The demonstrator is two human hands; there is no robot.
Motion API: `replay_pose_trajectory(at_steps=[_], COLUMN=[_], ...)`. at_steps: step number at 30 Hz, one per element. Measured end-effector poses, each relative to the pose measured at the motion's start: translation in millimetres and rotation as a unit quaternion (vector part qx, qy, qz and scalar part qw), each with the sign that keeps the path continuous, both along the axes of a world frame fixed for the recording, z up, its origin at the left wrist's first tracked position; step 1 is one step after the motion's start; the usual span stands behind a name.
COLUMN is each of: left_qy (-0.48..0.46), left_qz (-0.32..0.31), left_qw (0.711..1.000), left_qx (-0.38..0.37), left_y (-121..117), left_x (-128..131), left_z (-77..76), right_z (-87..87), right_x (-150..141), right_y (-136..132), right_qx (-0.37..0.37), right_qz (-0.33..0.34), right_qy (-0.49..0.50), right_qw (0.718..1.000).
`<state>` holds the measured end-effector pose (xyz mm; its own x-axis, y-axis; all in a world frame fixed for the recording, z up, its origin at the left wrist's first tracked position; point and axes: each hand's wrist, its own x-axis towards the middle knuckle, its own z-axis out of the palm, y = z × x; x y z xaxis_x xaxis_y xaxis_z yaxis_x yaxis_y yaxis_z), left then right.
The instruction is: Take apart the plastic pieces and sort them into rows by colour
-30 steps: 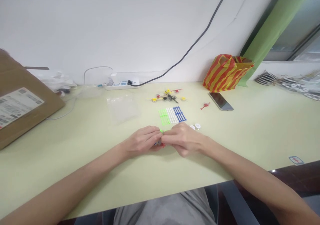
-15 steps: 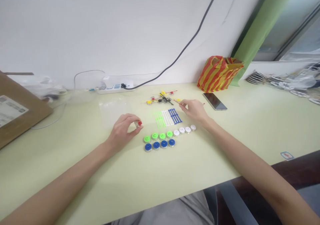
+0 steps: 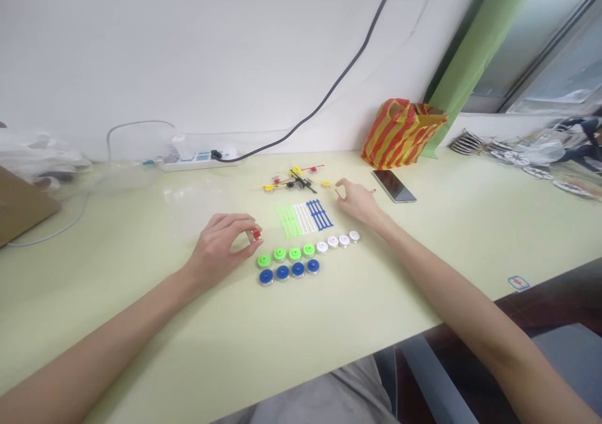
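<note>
My left hand (image 3: 214, 248) pinches a small red disc-shaped piece (image 3: 256, 234) with a clear part between thumb and fingertips, above the table. A thin red rod (image 3: 339, 194) lies in my right hand (image 3: 360, 204); its ends show on both sides of the fingers. Between the hands are rows of green rods (image 3: 288, 222), white rods (image 3: 305, 217) and blue rods (image 3: 320, 215). Nearer me sit green discs (image 3: 295, 254), white discs (image 3: 333, 242) and blue discs (image 3: 298, 270) with clear undersides. Behind the rods is a mixed pile of yellow, red and black pieces (image 3: 298, 178).
A phone (image 3: 394, 185) and a red-and-yellow striped bag (image 3: 402, 134) stand right of my right hand. A power strip (image 3: 200, 159) with a black cable is by the wall. A clear plastic bag (image 3: 195, 204) lies behind my left hand; a cardboard box (image 3: 23, 207) is far left.
The view has shifted, so the table things appear further left. My right hand has drawn slightly right, away from the mixed pile, with the red rod. My left hand keeps its pinch.
</note>
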<state>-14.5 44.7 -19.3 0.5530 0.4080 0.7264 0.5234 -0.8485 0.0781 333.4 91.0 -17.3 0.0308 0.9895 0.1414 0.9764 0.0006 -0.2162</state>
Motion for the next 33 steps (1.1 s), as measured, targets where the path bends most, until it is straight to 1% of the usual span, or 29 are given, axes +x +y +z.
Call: replay_pose_trajectory(at_steps=[5, 10, 12, 14, 16, 18, 21, 23, 28, 33], left_qy=[-0.003, -0.011, -0.011, -0.009, -0.009, -0.008, -0.005, -0.001, -0.002, -0.003], left_qz=[0.0, 0.01, 0.014, 0.012, 0.007, 0.007, 0.012, 0.009, 0.007, 0.011], left_qw=[1.0, 1.0, 0.999, 0.999, 1.0, 1.0, 1.0, 1.0, 1.0, 1.0], left_qx=[0.001, -0.025, -0.033, -0.032, -0.025, -0.02, -0.019, -0.018, -0.016, -0.018], left_y=[0, 1, 1, 1, 1, 1, 1, 1, 0, 1], left_x=[0, 0, -1, -1, -1, -1, -1, -2, -2, -1], left_z=[-0.8, -1.3, -1.6, -1.8, -1.7, -1.3, -0.7, -0.3, -0.1, -0.6], right_z=[5.7, 13.9, 17.7, 20.9, 22.7, 22.6, 19.9, 17.7, 13.6, 14.9], right_x=[2, 10, 15, 20, 23, 25, 24, 24, 26, 30], right_y=[-3, -3, -2, -1, 0, 1, 3, 5, 9, 10], right_qx=[-0.016, 0.034, 0.033, 0.011, -0.003, -0.002, 0.001, -0.006, -0.01, -0.006], right_qz=[0.031, 0.033, 0.041, 0.07, 0.116, 0.161, 0.195, 0.202, 0.19, 0.199], right_qy=[-0.026, -0.003, 0.011, 0.016, 0.012, 0.005, -0.002, -0.003, -0.008, -0.018], right_qw=[0.999, 0.999, 0.999, 0.997, 0.993, 0.987, 0.981, 0.979, 0.982, 0.98])
